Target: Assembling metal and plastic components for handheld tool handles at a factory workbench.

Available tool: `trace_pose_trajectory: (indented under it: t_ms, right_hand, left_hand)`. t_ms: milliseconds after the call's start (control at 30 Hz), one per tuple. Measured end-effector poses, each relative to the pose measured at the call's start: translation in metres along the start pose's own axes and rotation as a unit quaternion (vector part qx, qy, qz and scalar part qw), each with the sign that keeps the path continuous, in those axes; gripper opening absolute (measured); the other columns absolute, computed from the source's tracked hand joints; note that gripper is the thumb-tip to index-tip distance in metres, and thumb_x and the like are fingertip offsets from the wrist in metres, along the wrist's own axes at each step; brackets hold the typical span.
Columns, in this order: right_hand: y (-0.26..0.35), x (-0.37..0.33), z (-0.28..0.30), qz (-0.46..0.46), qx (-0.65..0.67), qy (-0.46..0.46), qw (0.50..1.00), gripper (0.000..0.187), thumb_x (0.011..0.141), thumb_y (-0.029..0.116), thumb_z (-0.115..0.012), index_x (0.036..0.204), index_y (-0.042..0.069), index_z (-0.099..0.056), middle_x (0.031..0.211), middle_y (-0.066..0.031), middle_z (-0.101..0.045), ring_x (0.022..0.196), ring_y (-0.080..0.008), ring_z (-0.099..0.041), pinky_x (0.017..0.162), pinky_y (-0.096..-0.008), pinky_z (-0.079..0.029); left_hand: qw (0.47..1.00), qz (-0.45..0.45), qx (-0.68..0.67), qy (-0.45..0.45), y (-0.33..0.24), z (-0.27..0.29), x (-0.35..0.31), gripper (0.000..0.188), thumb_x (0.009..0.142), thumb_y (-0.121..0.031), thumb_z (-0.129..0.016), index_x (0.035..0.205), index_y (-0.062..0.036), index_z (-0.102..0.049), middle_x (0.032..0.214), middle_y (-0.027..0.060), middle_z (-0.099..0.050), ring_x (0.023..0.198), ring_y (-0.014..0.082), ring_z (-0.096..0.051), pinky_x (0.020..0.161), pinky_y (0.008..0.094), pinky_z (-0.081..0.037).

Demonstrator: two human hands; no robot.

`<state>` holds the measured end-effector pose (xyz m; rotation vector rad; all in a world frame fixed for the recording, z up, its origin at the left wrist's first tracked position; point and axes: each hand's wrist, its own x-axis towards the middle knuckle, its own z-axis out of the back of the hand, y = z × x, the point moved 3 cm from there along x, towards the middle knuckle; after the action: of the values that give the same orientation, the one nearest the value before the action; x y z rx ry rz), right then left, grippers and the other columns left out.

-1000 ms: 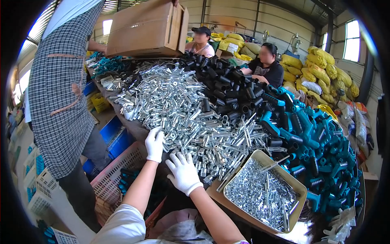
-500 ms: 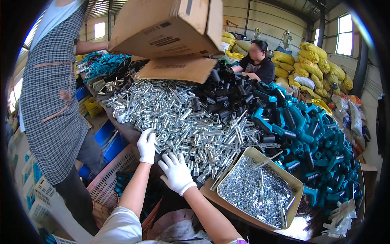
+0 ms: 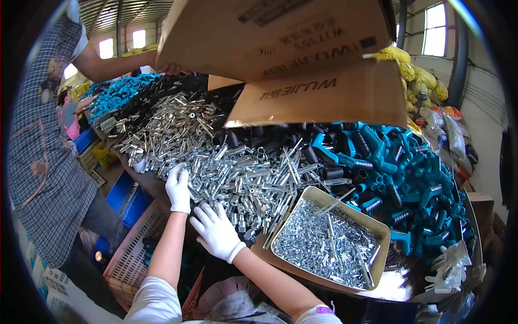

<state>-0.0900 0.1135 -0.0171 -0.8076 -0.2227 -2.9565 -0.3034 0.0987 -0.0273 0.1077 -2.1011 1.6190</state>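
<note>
Both my hands wear white gloves and rest at the near edge of a heap of shiny metal sleeves and rods [image 3: 232,178]. My left hand [image 3: 178,190] touches the heap's left edge, its fingers stretched forward with no part seen in them. Lower and to the right, my right hand [image 3: 218,233] has its fingers spread against the nearest metal pieces and appears to hold nothing. Close by on the right stands a cream tray [image 3: 384,243] of small metal bits with several long rods lying across them.
A co-worker in a checked apron [image 3: 51,178] holds a large cardboard box [image 3: 302,43] over the heap, its flap [image 3: 318,97] hanging down. Teal handles [image 3: 415,183] are piled at right, near white gloves [image 3: 450,267]. A pink crate [image 3: 132,254] and blue bin [image 3: 127,200] stand at left.
The cardboard box has moved right across the heap and now hides the person seated opposite. My view has shifted; my hands remain at the heap's edge in much the same pose.
</note>
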Motion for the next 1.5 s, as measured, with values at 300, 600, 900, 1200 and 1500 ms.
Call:
trace_pose_trajectory:
  t_ms: [300, 600, 900, 1200, 1500]
  right_hand:
    - [-0.034, 0.000, 0.050, -0.048, -0.152, 0.074, 0.984, 0.070, 0.084, 0.049, -0.067, 0.139, 0.010, -0.052, 0.146, -0.0196, -0.045, 0.140, -0.0402, -0.036, 0.114, -0.0622, -0.022]
    - [-0.075, 0.011, 0.076, -0.043, -0.199, 0.032, 0.979, 0.069, 0.079, 0.045, -0.073, 0.136, 0.011, -0.054, 0.146, -0.0193, -0.046, 0.139, -0.0400, -0.036, 0.113, -0.0607, -0.025]
    - [-0.078, 0.011, 0.074, -0.050, -0.196, 0.038, 0.979, 0.067, 0.081, 0.042, -0.072, 0.138, 0.011, -0.053, 0.146, -0.0189, -0.045, 0.140, -0.0388, -0.036, 0.114, -0.0588, -0.024]
    - [-0.077, 0.009, 0.072, -0.023, -0.199, 0.047, 0.979, 0.065, 0.082, 0.040, -0.071, 0.138, 0.013, -0.053, 0.146, -0.0178, -0.045, 0.139, -0.0378, -0.036, 0.115, -0.0584, -0.024]
    - [-0.073, 0.013, 0.080, 0.032, -0.163, 0.045, 0.985, 0.066, 0.080, 0.043, -0.072, 0.136, 0.013, -0.054, 0.146, -0.0177, -0.046, 0.136, -0.0390, -0.040, 0.112, -0.0598, -0.027]
  left_hand:
    - [0.968, -0.176, 0.175, 0.041, -0.031, -0.075, 0.022, 0.041, 0.094, -0.018, -0.064, 0.130, 0.0020, -0.059, 0.122, 0.0171, -0.067, 0.106, 0.0249, -0.065, 0.096, 0.0349, -0.048]
    - [0.986, -0.096, 0.133, 0.034, -0.004, -0.086, 0.039, 0.049, 0.095, -0.028, -0.064, 0.130, 0.0053, -0.058, 0.131, 0.0225, -0.062, 0.124, 0.0336, -0.058, 0.106, 0.0384, -0.042]
    - [0.998, -0.033, 0.033, 0.031, 0.005, -0.080, 0.042, 0.041, 0.095, -0.016, -0.064, 0.130, 0.0046, -0.059, 0.114, 0.0117, -0.068, 0.087, 0.0147, -0.062, 0.080, 0.0286, -0.050]
    - [0.981, -0.117, 0.150, 0.043, -0.007, -0.086, 0.036, 0.043, 0.095, -0.020, -0.063, 0.130, 0.0050, -0.058, 0.127, 0.0210, -0.064, 0.117, 0.0285, -0.061, 0.102, 0.0359, -0.045]
    - [0.965, 0.045, -0.219, -0.140, 0.000, -0.028, 0.084, 0.021, 0.096, -0.025, -0.064, 0.097, -0.0050, -0.058, 0.068, -0.0003, -0.053, 0.054, 0.0108, -0.051, 0.048, 0.0285, -0.042]
